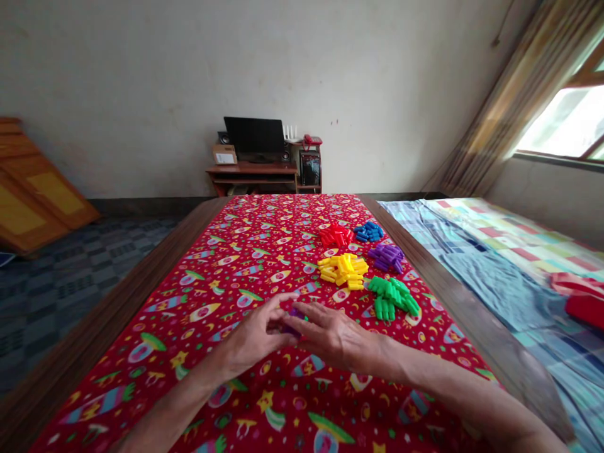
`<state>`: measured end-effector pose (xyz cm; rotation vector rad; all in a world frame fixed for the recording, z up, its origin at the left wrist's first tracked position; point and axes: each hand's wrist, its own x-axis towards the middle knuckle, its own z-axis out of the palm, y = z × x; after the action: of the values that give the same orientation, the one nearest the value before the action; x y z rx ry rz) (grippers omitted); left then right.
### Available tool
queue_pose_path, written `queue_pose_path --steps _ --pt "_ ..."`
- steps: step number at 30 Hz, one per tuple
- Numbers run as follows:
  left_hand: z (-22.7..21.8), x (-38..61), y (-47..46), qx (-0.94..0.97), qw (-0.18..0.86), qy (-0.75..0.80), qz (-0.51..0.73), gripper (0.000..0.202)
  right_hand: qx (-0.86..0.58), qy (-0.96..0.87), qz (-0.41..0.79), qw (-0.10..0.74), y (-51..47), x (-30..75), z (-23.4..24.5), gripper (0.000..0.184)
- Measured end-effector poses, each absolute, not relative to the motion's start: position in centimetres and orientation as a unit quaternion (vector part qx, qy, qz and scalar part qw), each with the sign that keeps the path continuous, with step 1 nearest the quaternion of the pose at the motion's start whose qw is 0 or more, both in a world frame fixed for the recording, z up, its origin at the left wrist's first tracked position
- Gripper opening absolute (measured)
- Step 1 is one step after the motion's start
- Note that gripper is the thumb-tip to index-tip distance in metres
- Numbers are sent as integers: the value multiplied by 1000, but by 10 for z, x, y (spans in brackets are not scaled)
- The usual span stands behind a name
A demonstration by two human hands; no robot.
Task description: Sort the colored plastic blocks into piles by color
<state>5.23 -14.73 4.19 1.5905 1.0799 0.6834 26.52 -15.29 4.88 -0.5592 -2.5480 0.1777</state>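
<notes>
Near the middle of the table, my left hand (257,330) and my right hand (330,330) meet around a small purple plastic piece (293,321). Fingers of both hands close on it and hide most of its shape. A speck of green shows beside it, too small to make out. Beyond my right hand lie loose piles of short plastic pieces: green (392,297), yellow (345,270), purple (387,257), red (336,235) and blue (369,231).
A red cloth (198,321) with rocket prints covers the wooden table (453,302). At the far wall a desk (255,168) bears a monitor (255,137). A bed (500,270) stands along the right side, a wooden cabinet (40,182) at the left.
</notes>
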Motion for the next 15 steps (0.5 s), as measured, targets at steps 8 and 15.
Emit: queue_pose_path --steps 8,15 --pt "34 42 -142 788 292 470 269 42 -303 -904 24 302 -130 315 49 33" --pt "-5 8 -133 825 171 522 136 55 -492 -826 3 276 -70 411 69 33"
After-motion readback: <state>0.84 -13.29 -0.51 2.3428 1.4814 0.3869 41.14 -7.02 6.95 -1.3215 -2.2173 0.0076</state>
